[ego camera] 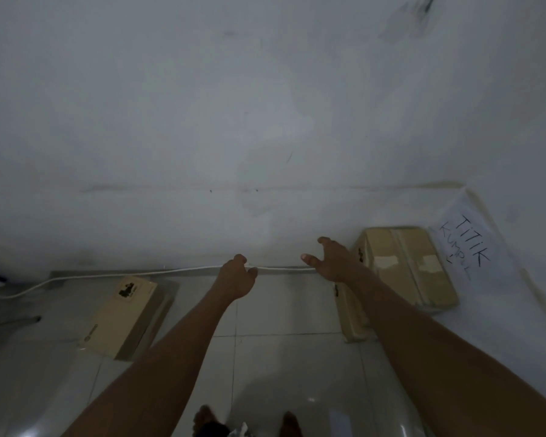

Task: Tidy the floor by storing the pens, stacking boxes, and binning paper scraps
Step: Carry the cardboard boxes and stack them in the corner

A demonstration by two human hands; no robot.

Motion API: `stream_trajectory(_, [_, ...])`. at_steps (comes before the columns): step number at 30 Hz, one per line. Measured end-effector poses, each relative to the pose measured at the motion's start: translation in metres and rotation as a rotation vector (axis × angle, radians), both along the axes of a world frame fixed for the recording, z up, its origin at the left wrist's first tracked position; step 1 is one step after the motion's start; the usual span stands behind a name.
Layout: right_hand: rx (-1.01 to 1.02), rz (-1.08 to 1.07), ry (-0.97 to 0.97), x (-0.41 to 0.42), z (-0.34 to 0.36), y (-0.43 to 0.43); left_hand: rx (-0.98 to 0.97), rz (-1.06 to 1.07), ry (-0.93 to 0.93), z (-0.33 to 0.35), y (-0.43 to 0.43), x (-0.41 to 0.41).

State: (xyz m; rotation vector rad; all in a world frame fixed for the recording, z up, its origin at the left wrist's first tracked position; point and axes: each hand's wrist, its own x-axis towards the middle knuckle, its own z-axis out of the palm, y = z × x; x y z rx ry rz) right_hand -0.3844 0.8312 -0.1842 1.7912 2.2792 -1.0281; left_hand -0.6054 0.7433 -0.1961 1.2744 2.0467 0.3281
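Right hand spread, empty; left hand curled, empty. A careless reach risks toppling the stacked cardboard boxes.

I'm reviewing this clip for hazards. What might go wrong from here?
The white cable lies along the wall behind the left box; lifting or sliding that box might snag it. What looks like a paper scrap sits between the bare feet, so a step forward might slip on it.
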Motion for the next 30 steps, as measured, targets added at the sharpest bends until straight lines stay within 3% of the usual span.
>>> stream_trajectory(7, [0.013, 0.063, -0.017, -0.073, -0.002, -0.021, 0.026, 0.057, -0.017, 0.001, -0.029, -0.074])
stream_trajectory(20, [-0.019, 0.073, 0.010, -0.275, -0.018, -0.097, -0.071, 0.144, 0.047, -0.005, -0.124, -0.300])
stream_trajectory(30, [-0.034, 0.107, 0.026, -0.348, -0.020, -0.095, -0.080, 0.210, 0.033, -0.009, -0.137, -0.376])
